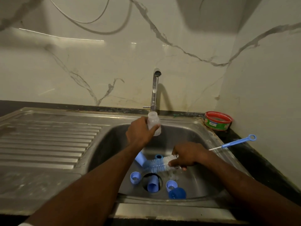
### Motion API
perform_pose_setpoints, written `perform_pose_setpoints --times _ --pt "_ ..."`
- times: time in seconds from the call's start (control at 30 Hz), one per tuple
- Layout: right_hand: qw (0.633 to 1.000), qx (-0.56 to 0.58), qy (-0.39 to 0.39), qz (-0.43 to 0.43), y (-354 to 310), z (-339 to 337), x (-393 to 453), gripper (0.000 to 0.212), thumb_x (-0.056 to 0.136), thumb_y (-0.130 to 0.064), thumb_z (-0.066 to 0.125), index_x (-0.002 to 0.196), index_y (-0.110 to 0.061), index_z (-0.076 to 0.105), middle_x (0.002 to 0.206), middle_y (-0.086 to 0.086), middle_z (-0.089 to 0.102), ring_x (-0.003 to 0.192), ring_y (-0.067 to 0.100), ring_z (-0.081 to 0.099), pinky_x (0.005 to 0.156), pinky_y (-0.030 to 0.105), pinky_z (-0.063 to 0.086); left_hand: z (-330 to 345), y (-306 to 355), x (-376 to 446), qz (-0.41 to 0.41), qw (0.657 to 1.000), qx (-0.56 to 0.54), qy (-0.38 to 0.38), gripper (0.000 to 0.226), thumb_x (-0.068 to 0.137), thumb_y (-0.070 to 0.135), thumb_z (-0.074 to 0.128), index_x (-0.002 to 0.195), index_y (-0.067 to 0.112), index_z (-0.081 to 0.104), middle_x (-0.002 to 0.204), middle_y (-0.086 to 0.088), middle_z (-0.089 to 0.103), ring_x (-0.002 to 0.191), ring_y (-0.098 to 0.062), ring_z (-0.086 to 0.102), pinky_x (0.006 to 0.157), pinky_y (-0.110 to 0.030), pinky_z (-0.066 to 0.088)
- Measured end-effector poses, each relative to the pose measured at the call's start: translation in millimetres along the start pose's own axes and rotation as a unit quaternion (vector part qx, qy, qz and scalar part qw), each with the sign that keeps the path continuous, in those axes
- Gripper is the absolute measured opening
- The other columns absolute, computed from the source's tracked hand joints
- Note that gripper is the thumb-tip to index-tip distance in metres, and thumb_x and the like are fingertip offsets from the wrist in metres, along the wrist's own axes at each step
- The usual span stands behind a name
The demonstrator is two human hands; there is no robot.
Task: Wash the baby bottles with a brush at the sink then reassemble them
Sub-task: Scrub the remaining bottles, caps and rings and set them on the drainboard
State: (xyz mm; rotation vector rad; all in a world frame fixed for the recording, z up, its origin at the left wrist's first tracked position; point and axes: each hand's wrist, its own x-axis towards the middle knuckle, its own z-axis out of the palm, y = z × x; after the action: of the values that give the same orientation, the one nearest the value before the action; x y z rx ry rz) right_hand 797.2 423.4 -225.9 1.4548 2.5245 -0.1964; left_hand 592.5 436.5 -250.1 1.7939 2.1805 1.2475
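Gripping a clear baby bottle (154, 123) round its middle, the left hand (140, 132) holds it upright over the back of the sink (110, 144), fingers behind and thumb curled across the front. The mouth points up, directly under the spout of the tap (154, 90), probably so water can run straight in; whether water is flowing I cannot tell.

Below and to the right of that grip, the right hand (187, 156) is closed round the handle end of a bottle brush (160, 163), whose white and blue bristles lie level and point back toward the left forearm. Held low over the basin like this, the brush looks ready to be swung up into the bottle.

Under the brush lie the loose blue parts (left in the basin, likely so they stay wet): a collar ring (135, 176), a cap (153, 185) sitting in the drain hole, another ring (171, 185) and a darker blue lid (177, 193) touching it. Reassembly seems well off.

Further right of the brush hand, on the dark counter, rest a thin blue nipple brush (234, 143) and a red tub (218, 120).
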Motion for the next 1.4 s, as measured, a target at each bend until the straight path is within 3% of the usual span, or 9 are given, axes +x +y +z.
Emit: perform_pose_setpoints --times 0.1,0.23,0.33,0.6,0.7,0.83,1.03,1.17,1.4 --pt "1.000 0.004 -0.004 -0.008 1 2 0 0.038 0.092 -0.058 0.060 0.088 -0.023 0.075 0.071 -0.012 0.074 0.066 -0.002 0.066 0.085 0.031 0.053 3 -3 -4 -0.013 0.995 0.061 -0.079 0.049 0.083 0.064 0.070 0.111 0.024 0.065 0.106 0.003 0.070 0.090 -0.012 0.062 0.084 -0.032 0.054" --pt "1.000 0.008 -0.004 -0.013 0 0 1 0.038 0.093 -0.057 0.060 0.085 -0.023 0.074 0.068 -0.012 0.073 0.062 -0.002 0.065 0.085 0.031 0.055 2 -1 -4 0.001 1.000 0.013 -0.005 0.050 0.087 0.061 0.068 0.120 0.024 0.063 0.109 0.007 0.066 0.094 -0.009 0.059 0.078 -0.025 0.042" --pt "1.000 0.001 -0.003 -0.015 0 0 0 0.039 0.093 -0.058 0.060 0.089 -0.022 0.076 0.064 -0.014 0.072 0.060 -0.005 0.062 0.084 0.029 0.053 5 -5 -5 -0.020 0.995 0.066 -0.073 0.048 0.083 0.064 0.069 0.109 0.024 0.065 0.105 0.003 0.071 0.088 -0.011 0.062 0.079 -0.028 0.052" --pt "1.000 0.017 -0.018 -0.020 0 1 1 0.036 0.094 -0.055 0.060 0.092 -0.022 0.075 0.064 -0.011 0.071 0.059 -0.003 0.063 0.083 0.029 0.054 4 -2 -6 -0.014 0.993 0.071 -0.088 0.046 0.085 0.062 0.070 0.107 0.022 0.064 0.106 0.001 0.070 0.087 -0.010 0.060 0.079 -0.027 0.050" --pt "0.999 0.025 -0.016 -0.013 -1 0 1 0.033 0.094 -0.053 0.062 0.095 -0.023 0.074 0.070 -0.009 0.074 0.062 -0.001 0.067 0.081 0.028 0.054 2 1 -1 0.011 1.000 -0.018 -0.014 0.053 0.085 0.063 0.069 0.120 0.024 0.063 0.113 0.006 0.068 0.097 -0.010 0.063 0.080 -0.026 0.046" --pt "0.999 0.024 -0.021 -0.006 -2 1 1 0.033 0.093 -0.055 0.062 0.094 -0.023 0.073 0.076 -0.008 0.076 0.065 0.000 0.067 0.084 0.030 0.055 7 -7 -3 -0.015 0.991 0.077 -0.109 0.047 0.082 0.062 0.072 0.108 0.023 0.064 0.104 0.002 0.070 0.089 -0.013 0.063 0.084 -0.033 0.055" --pt "1.000 0.026 -0.014 0.001 -1 1 2 0.034 0.093 -0.055 0.063 0.098 -0.023 0.073 0.076 -0.007 0.076 0.072 0.004 0.071 0.088 0.034 0.056 0 13 3 0.076 0.981 -0.177 0.003 0.053 0.087 0.048 0.074 0.126 0.015 0.065 0.118 -0.004 0.072 0.100 -0.012 0.066 0.087 -0.027 0.055" --pt "1.000 0.015 -0.021 -0.009 0 1 3 0.030 0.092 -0.056 0.063 0.086 -0.027 0.070 0.069 -0.010 0.074 0.064 0.000 0.067 0.087 0.033 0.056 8 -4 5 0.070 0.991 -0.065 -0.097 0.071 0.078 0.057 0.077 0.136 0.024 0.055 0.131 -0.009 0.058 0.116 -0.025 0.059 0.100 -0.040 0.052" --pt "0.999 0.020 -0.028 -0.021 1 3 6 0.033 0.093 -0.055 0.062 0.084 -0.026 0.071 0.061 -0.012 0.070 0.061 -0.002 0.066 0.086 0.031 0.055 1 -7 7 0.160 0.940 0.237 -0.185 0.079 0.070 0.024 0.090 0.137 0.023 0.047 0.139 -0.005 0.053 0.126 -0.025 0.052 0.105 -0.043 0.047"
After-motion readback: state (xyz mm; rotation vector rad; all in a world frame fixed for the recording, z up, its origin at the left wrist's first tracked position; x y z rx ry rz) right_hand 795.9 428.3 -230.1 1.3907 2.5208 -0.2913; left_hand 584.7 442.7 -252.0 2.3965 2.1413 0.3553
